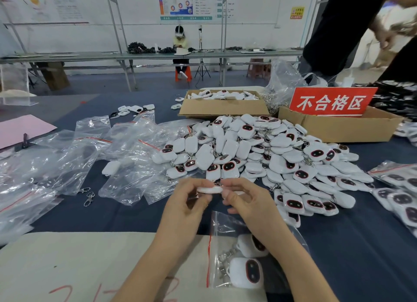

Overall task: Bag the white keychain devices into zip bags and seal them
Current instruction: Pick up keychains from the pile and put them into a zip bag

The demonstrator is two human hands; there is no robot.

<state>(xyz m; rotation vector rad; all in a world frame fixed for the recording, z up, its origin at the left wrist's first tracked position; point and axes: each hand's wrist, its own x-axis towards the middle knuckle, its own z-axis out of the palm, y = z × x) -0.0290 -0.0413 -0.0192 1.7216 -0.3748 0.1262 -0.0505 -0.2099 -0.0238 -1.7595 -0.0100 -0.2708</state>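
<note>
Both hands up over the dark blue cloth-covered table [361,245], sharing one flat white plastic keychain device [209,190] held edge-on. Left hand [191,202] pinching its left end between thumb and curled fingers; right hand [246,200] gripping the right end, fingertips pressed together around it. Metal clip dangling somewhere below the left fingers, too blurred to be sure.

Just beneath the right forearm, a clear zip bag with a red seal strip [225,252] lying flat, half on a beige sheet with red handwriting [79,263], two white devices with dark oval faces already inside. Mouth open or sealed: cannot tell.

Beyond the hands, a big heap of white keychain devices [270,157]. To the left, a spread of empty clear zip bags [90,155] and two loose metal clasps [89,196]. Behind the heap, a shallow brown cardboard box of more devices [223,108], and beside it a second cardboard box carrying a red sign with white characters [331,101].
</note>
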